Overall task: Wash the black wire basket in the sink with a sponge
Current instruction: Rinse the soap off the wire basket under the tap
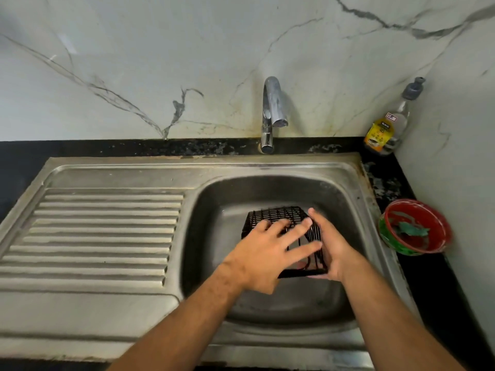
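- Left hand (pixel 263 249) lies on top of the black wire basket (pixel 278 218), fingers spread and fairly straight across the wires; it presses rather than clasps.
- Right hand (pixel 330 250) is against the basket's right side, thumb up along the wires and palm at the lower corner; whether the fingers curl round the far wires I cannot tell.
- Basket sits inside the sink bowl (pixel 214 210), tilted, with its near edge raised off the bowl floor.
- No sponge in either hand. Something green lies in the red bowl (pixel 439 245) on the counter (pixel 428 277) right of the sink; it may be a scrubber, unclear.
- Faucet (pixel 273 113) shows no water running, and the spout ends short of the basket.
- Risk: the flat left hand gives little hold, so wet wire could slide out and the basket drop and bang the steel.
- Risk: spread fingers could slip between the wires and get pinched or scraped if the basket twists.
- Risk: reaching right for the bowl takes away the side support, so the tilted basket may flop over.
- Risk: the red bowl sits close to the counter edge and a hasty reach could knock it.
- Dish soap bottle (pixel 388 127) in the back corner is well apart from the hands.
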Demonstrator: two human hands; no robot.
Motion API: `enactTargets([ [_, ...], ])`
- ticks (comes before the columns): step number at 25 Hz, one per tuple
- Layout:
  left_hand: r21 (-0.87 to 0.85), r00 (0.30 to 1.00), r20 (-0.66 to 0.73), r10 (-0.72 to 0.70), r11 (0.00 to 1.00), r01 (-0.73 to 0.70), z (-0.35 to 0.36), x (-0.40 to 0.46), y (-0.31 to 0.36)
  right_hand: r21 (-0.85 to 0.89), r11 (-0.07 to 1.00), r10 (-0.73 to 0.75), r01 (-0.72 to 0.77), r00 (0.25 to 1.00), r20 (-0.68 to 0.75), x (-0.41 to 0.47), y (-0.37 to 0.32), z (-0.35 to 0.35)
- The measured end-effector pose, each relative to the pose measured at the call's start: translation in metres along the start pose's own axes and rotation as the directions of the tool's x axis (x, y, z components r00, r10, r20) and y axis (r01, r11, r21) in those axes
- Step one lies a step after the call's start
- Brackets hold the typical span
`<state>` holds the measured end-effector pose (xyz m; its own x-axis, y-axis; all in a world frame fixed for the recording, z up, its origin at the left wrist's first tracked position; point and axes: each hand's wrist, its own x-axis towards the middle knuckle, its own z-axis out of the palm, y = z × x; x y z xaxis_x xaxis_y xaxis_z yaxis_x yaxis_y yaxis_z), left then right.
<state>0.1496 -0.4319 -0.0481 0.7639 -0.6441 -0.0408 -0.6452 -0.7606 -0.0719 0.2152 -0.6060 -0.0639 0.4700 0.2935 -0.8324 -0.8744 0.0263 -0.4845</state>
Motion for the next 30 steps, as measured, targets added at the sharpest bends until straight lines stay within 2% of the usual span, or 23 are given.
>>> enactTargets([
  [2,0.073,0.994,0.042,0.104,0.992,-0.107,0.009,-0.004,0.004,-0.083,0.996,-0.029,0.025,0.998,-0.050,0.001,0.006,-0.002],
  [4,0.083,0.985,0.101,0.138,0.986,-0.147,0.021,-0.012,0.005,-0.075,0.996,-0.047,0.041,0.996,-0.077,0.005,0.018,0.000],
  [7,-0.019,0.987,0.070,0.143,0.990,-0.142,0.027,-0.025,0.003,-0.037,0.998,-0.060,0.057,0.995,-0.077,0.015,0.044,0.004],
  [8,-0.093,0.998,0.020,0.066,0.994,-0.064,0.025,-0.028,0.000,-0.073,0.994,-0.086,0.081,0.994,-0.071,0.019,0.052,0.003],
  [9,-0.181,0.995,-0.047,-0.085,0.981,0.075,0.023,-0.031,-0.004,-0.134,0.984,-0.127,0.117,0.989,-0.072,0.020,0.057,0.004],
  [10,-0.302,0.949,-0.082,-0.305,0.915,0.268,0.023,-0.033,-0.011,-0.187,0.970,-0.175,0.158,0.981,-0.081,0.020,0.059,0.004],
  [11,-0.458,0.832,-0.033,-0.554,0.748,0.480,0.026,-0.036,-0.019,-0.222,0.957,-0.212,0.187,0.973,-0.091,0.019,0.060,0.004],
  [12,-0.617,0.668,0.113,-0.736,0.475,0.628,0.027,-0.039,-0.026,-0.217,0.953,-0.235,0.210,0.967,-0.096,0.016,0.062,0.007],
  [13,-0.730,0.523,0.311,-0.794,0.154,0.666,0.033,-0.043,-0.030,-0.176,0.958,-0.243,0.225,0.966,-0.088,0.015,0.064,0.008],
  [14,-0.775,0.462,0.486,-0.742,-0.121,0.620,0.039,-0.046,-0.032,-0.115,0.964,-0.248,0.238,0.966,-0.076,0.013,0.065,0.010],
  [15,-0.779,0.475,0.583,-0.659,-0.290,0.555,0.048,-0.048,-0.032,-0.081,0.963,-0.263,0.257,0.963,-0.065,0.012,0.067,0.012],
  [17,-0.783,0.532,0.622,-0.575,-0.452,0.426,0.055,-0.050,-0.023,-0.111,0.948,-0.306,0.298,0.950,-0.064,0.013,0.070,0.016],
  [19,-0.799,0.545,0.596,-0.589,-0.498,0.336,0.052,-0.050,-0.017,-0.190,0.899,-0.410,0.396,0.911,-0.041,0.011,0.070,0.022],
  [23,-0.848,0.499,0.527,-0.688,-0.465,0.255,0.040,-0.047,-0.014,-0.233,0.829,-0.527,0.509,0.850,-0.015,-0.005,0.063,0.033],
  [29,-0.862,0.529,0.507,-0.680,-0.407,0.302,0.023,-0.059,-0.004,-0.326,0.775,-0.573,0.542,0.819,-0.001,-0.024,0.049,0.046],
  [30,-0.855,0.514,0.518,-0.684,-0.403,0.325,0.019,-0.062,-0.004,-0.348,0.763,-0.581,0.545,0.814,-0.002,-0.029,0.046,0.052],
])
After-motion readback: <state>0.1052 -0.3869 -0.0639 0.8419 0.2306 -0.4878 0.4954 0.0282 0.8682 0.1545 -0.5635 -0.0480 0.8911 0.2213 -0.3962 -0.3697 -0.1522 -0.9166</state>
